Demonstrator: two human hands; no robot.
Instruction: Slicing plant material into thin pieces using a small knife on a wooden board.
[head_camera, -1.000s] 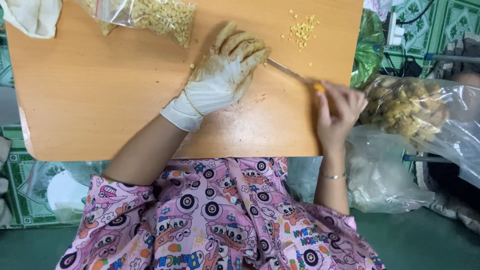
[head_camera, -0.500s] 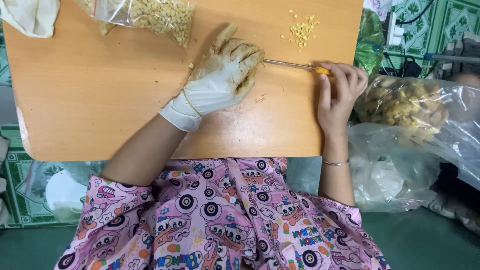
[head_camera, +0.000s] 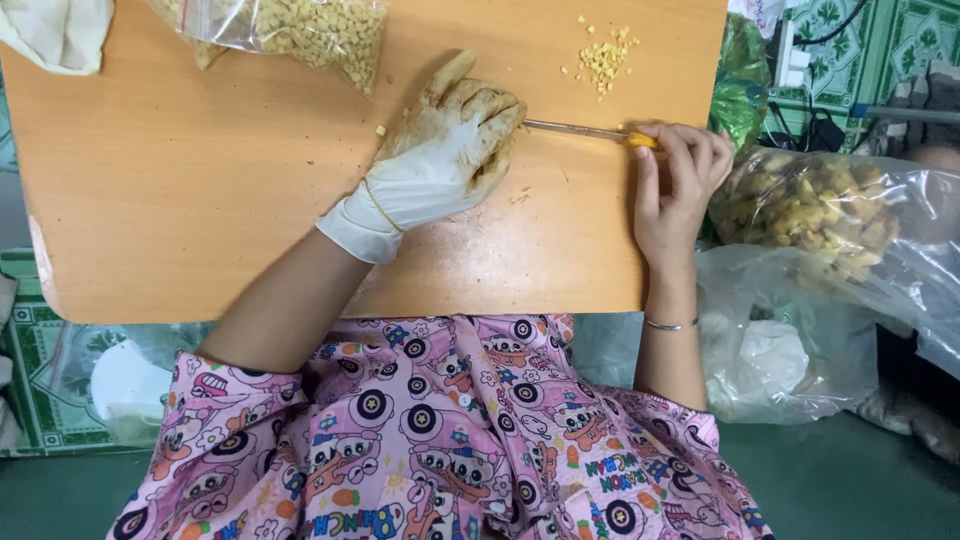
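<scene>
- Left hand (head_camera: 445, 160), gloved, cupped over something unseen at mid-frame on the desk (head_camera: 180, 200).
- Right hand (head_camera: 675, 185) pinches a thin tool (head_camera: 585, 131) by its orange handle.
- Done: small pile of pale bits (head_camera: 603, 58), upper right.
- Left: a full bag of brown pieces (head_camera: 810, 205), right edge.

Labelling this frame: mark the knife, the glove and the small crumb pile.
knife (head_camera: 570, 127), head view, on the thin blade.
glove (head_camera: 440, 165), head view, on its back.
crumb pile (head_camera: 603, 58), head view, on its middle.

We had the board (head_camera: 200, 200) on our lap, bag of kernels (head_camera: 300, 30) at its far edge, crumb pile (head_camera: 603, 60) far right, big bag (head_camera: 820, 210) off right.
</scene>
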